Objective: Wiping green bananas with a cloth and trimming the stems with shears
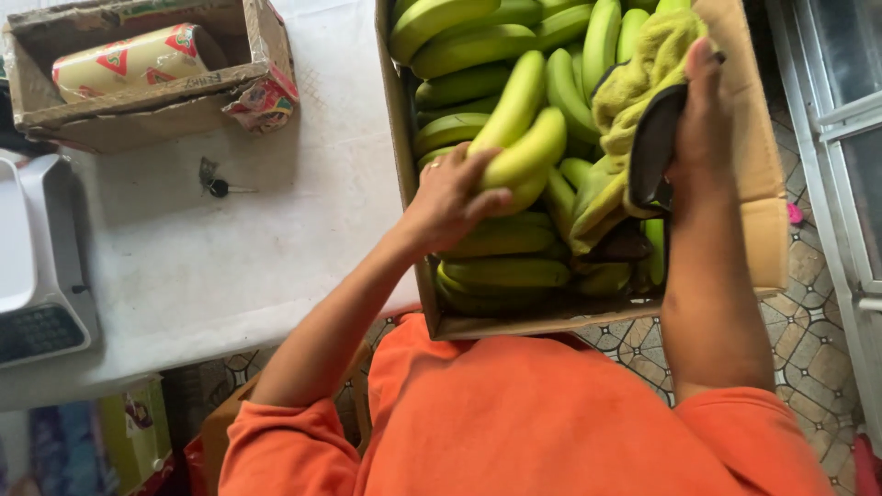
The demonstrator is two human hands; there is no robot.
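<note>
Your left hand (pixel 450 197) grips a bunch (pixel 519 138) of green bananas, fingers curled over the near ends of the fruit and thumb underneath, with a ring showing on one finger. Your right hand (pixel 703 115) closes on a yellow-green cloth (pixel 643 73) and a dark, flat, curved object (pixel 654 147) pressed against it; what that dark thing is cannot be told. The bunch lies on top of more bananas in a big cardboard box (pixel 763 211), roughly in its middle, tips pointing away from you. Your left forearm comes in low from the lower left and crosses the box's near left corner, wrist bent slightly down into the fruit. Your right forearm runs almost straight up the right side of the box, hand raised with fingers pointing away from you, and it hides the fruit under it. The cloth drapes over the bananas at the far right and covers several of them. The box rests partly on a white table (pixel 230 257) and overhangs a tiled floor (pixel 818 321). On the table, well apart from your hands, sit a smaller cardboard box (pixel 147 110) holding a yellow wrapped roll (pixel 129 60), a key (pixel 220 186), and a scale (pixel 41 276) at the left edge. Your orange sleeves fill the bottom of the view.
</note>
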